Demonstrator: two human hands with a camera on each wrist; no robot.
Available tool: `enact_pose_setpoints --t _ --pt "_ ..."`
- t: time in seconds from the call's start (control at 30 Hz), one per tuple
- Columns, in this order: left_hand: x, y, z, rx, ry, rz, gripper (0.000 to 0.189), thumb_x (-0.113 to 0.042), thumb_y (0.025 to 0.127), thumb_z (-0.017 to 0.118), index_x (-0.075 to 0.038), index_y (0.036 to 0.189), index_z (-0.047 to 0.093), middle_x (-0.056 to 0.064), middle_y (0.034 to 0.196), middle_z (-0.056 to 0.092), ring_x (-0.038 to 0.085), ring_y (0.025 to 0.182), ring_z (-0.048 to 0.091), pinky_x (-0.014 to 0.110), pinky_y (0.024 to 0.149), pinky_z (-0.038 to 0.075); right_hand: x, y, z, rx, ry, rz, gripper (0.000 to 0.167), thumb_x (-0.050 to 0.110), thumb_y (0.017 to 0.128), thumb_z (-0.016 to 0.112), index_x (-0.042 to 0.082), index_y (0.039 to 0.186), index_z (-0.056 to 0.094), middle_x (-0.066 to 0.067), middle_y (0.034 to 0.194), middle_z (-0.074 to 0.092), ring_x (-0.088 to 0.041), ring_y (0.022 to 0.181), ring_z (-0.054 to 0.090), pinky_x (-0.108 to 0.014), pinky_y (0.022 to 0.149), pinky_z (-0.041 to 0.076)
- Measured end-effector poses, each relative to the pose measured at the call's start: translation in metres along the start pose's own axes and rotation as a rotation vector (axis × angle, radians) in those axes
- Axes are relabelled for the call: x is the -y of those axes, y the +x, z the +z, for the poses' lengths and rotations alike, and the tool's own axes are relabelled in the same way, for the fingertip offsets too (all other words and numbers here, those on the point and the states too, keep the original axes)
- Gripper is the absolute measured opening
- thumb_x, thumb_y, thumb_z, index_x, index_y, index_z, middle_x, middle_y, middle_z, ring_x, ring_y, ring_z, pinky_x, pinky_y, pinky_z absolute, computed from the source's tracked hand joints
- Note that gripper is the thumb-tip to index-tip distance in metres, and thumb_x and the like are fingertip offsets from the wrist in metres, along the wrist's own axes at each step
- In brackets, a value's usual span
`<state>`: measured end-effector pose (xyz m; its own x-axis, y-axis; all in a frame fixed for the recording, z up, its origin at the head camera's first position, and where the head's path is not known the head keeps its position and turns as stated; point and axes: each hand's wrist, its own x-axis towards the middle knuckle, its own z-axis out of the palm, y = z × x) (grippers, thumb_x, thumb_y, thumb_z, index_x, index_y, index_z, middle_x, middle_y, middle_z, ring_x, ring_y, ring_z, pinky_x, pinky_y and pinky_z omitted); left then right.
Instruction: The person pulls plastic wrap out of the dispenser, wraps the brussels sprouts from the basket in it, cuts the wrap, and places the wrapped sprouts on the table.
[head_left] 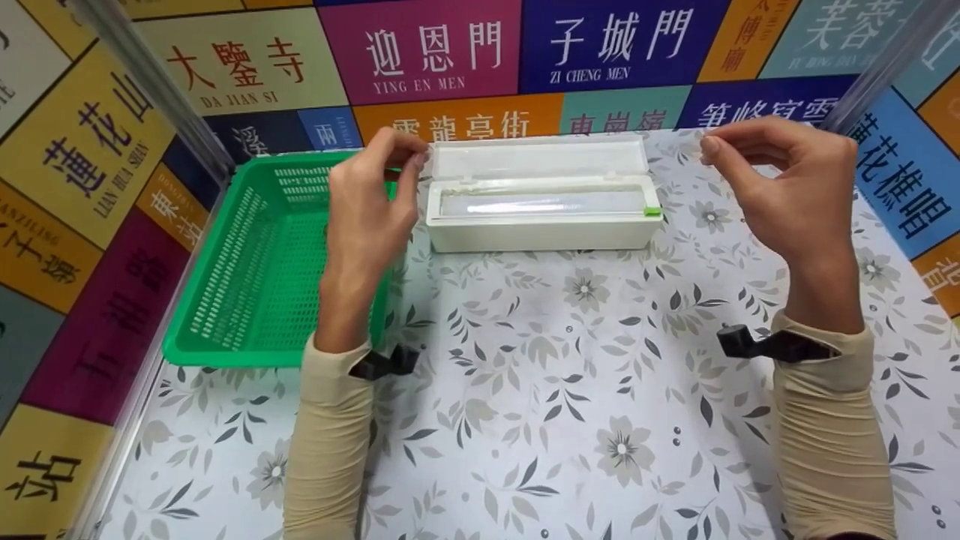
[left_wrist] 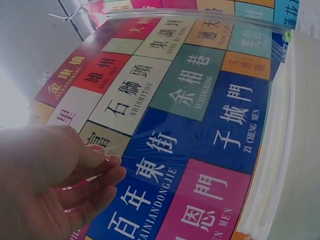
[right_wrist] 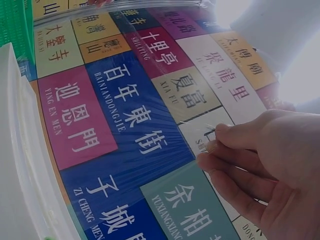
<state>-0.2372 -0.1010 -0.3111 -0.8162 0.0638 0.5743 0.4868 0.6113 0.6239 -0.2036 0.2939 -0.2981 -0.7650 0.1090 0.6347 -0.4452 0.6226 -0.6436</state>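
A sheet of clear cling film point(right_wrist: 162, 117) is stretched between my two hands, showing as faint creases and glints. My left hand point(head_left: 371, 191) pinches one corner between thumb and fingertips, near the left end of the dispenser. At the other side my right hand point(head_left: 787, 180) pinches the opposite corner, raised right of the box. Creases gather at the fingertips in both wrist views. Between the hands stands a white cling film dispenser point(head_left: 544, 236) with its lid point(head_left: 540, 159) tipped back. A shiny roll point(head_left: 544, 203) lies inside, and a green slider point(head_left: 652, 211) sits at the front right.
A green perforated basket point(head_left: 274, 356) stands to the left, partly behind my left hand and forearm. Flower-patterned cloth point(head_left: 540, 360) covers the table. Panels with colourful lettering point(head_left: 442, 49) rise at the back and sides, with clear corner posts point(head_left: 161, 86).
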Motion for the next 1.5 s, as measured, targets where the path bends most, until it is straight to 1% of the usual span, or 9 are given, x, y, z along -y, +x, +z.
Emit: enact_pose_setpoints --t 0.27,0.4,0.73,0.83,0.9,1.03,1.1,1.33,1.5 --pt "-0.005 -0.002 -0.006 -0.048 -0.009 0.084 0.017 -0.014 0.108 0.067 -0.005 0.121 0.073 0.007 0.119 0.081 0.014 0.108 0.075 0.028 0.097 0.062 -0.002 0.000 -0.007 -0.017 -0.010 -0.097 0.016 0.013 0.100 0.079 0.001 0.108 0.084 0.004 0.099 0.083 0.003 0.087 0.075 -0.013 0.088 0.058" --pt "-0.008 -0.003 -0.008 -0.056 -0.007 0.102 0.017 -0.014 0.108 0.067 -0.005 0.121 0.073 0.007 0.119 0.081 0.014 0.108 0.075 0.028 0.096 0.062 0.000 0.000 -0.010 -0.026 -0.014 -0.102 0.015 0.014 0.101 0.078 0.002 0.109 0.084 0.002 0.099 0.084 0.002 0.087 0.075 -0.014 0.089 0.058" --pt "-0.011 -0.005 -0.012 -0.061 -0.013 0.121 0.017 -0.013 0.108 0.067 -0.003 0.120 0.073 0.008 0.117 0.081 0.015 0.107 0.075 0.029 0.094 0.062 0.005 -0.002 -0.014 0.005 -0.031 -0.108 0.017 0.016 0.102 0.077 0.003 0.111 0.084 0.027 0.100 0.076 0.003 0.089 0.074 -0.014 0.090 0.056" --pt "-0.010 -0.004 -0.013 -0.057 -0.019 0.117 0.016 -0.013 0.108 0.066 -0.003 0.119 0.073 0.007 0.117 0.081 0.014 0.106 0.075 0.029 0.094 0.062 0.005 -0.003 -0.016 0.022 -0.052 -0.097 0.019 0.017 0.103 0.076 0.003 0.113 0.083 0.030 0.101 0.074 0.004 0.090 0.073 -0.014 0.091 0.055" --pt "-0.010 -0.004 -0.014 -0.060 -0.026 0.116 0.016 -0.013 0.108 0.066 -0.004 0.119 0.073 0.007 0.117 0.081 0.013 0.106 0.075 0.029 0.093 0.062 0.005 -0.003 -0.016 0.018 -0.051 -0.082 0.019 0.018 0.103 0.076 0.003 0.113 0.083 0.026 0.100 0.076 0.004 0.090 0.073 -0.013 0.092 0.055" --pt "-0.010 -0.004 -0.013 -0.057 -0.033 0.093 0.015 -0.014 0.108 0.066 -0.005 0.118 0.073 0.007 0.116 0.081 0.010 0.105 0.075 0.026 0.093 0.061 0.001 0.000 -0.013 -0.014 -0.019 -0.073 0.018 0.016 0.102 0.077 0.002 0.111 0.083 0.007 0.099 0.082 0.001 0.087 0.073 -0.013 0.087 0.057" --pt "-0.010 -0.003 -0.012 -0.056 -0.036 0.092 0.015 -0.014 0.108 0.066 -0.005 0.118 0.073 0.007 0.116 0.081 0.010 0.106 0.075 0.026 0.093 0.061 -0.003 0.002 -0.012 -0.027 0.000 -0.091 0.018 0.015 0.102 0.076 0.001 0.111 0.083 0.001 0.100 0.082 -0.001 0.087 0.074 -0.013 0.084 0.057" --pt "-0.015 0.008 -0.013 -0.037 -0.007 0.099 0.015 -0.013 0.109 0.064 -0.004 0.117 0.073 0.008 0.114 0.081 0.014 0.104 0.076 0.024 0.095 0.061 -0.001 0.012 -0.006 -0.088 0.024 -0.076 0.018 0.017 0.103 0.076 0.003 0.111 0.083 0.005 0.099 0.081 -0.004 0.086 0.074 -0.014 0.083 0.058" --pt "-0.019 0.019 -0.015 -0.017 -0.006 0.078 0.019 -0.015 0.112 0.060 -0.003 0.121 0.071 0.009 0.116 0.079 0.014 0.104 0.074 0.021 0.096 0.059 -0.002 0.026 -0.001 -0.097 0.011 -0.109 0.019 0.020 0.104 0.075 0.005 0.111 0.083 0.010 0.099 0.080 -0.003 0.088 0.074 -0.015 0.085 0.059"
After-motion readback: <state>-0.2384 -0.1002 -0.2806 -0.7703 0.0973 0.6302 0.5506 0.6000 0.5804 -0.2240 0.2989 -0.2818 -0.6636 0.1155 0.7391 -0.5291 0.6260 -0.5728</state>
